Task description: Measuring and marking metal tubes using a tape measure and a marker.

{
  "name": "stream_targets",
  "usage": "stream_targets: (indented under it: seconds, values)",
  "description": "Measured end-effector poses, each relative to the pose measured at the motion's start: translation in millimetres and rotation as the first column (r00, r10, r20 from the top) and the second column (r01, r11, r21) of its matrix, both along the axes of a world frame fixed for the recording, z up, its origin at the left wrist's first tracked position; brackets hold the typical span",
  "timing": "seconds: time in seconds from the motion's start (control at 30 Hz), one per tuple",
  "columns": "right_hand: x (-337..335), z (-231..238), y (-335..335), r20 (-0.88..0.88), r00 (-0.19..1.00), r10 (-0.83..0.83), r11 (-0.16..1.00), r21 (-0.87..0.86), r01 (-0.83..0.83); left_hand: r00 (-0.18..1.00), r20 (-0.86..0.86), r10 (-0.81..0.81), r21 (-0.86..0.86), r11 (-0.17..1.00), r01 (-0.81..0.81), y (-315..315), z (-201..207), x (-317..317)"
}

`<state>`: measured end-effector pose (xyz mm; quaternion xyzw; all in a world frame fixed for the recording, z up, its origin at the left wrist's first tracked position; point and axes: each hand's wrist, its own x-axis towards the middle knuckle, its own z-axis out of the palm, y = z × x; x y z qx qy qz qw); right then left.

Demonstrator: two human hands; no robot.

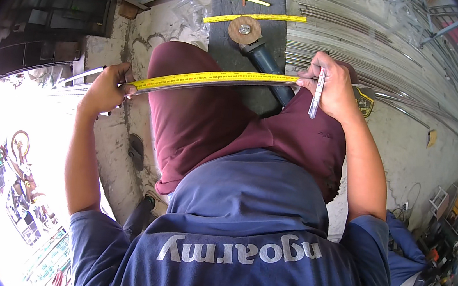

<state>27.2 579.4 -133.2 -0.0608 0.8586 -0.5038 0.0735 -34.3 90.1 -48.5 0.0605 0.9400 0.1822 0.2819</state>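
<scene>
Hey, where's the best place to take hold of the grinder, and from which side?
Probably by the middle of the grinder's dark body, from above: that stretch is long and rounded, slanting toward the person, with the disc exposed at the far end. Stay on the disc side of the yellow tape, which crosses over the nearer part in this view.

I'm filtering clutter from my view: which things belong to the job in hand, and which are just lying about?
Belonging to the job:
yellow tape measure, stretched between left hand and right hand
marker pen, in the right hand
probably the angle grinder, unheld on the dark bench

Apparently lying about:
dark sandal on the floor
clear plastic
</scene>
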Motion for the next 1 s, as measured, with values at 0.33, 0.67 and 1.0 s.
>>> stream_targets:
  seconds: [0.33,0.67,1.0]
  values:
    - [-2.1,-3.3,2.6,-0.052,0.998,0.029,0.999,-0.033,-0.031,0.997,0.035,-0.074,-0.038,0.996,0.075,5.3,7.9,-6.6]
    - [-2.8,-1.9,2.7,-0.041,0.999,0.029,1.0,-0.003,-0.029,0.998,0.043,-0.041,0.042,0.998,0.039,-13.5,-5.9,-12.8]
    - [-4.2,2.1,2.3,0.013,0.999,0.032,0.999,0.027,-0.032,0.999,-0.004,-0.052,0.179,0.982,0.052,-17.7,-11.7,-12.9]
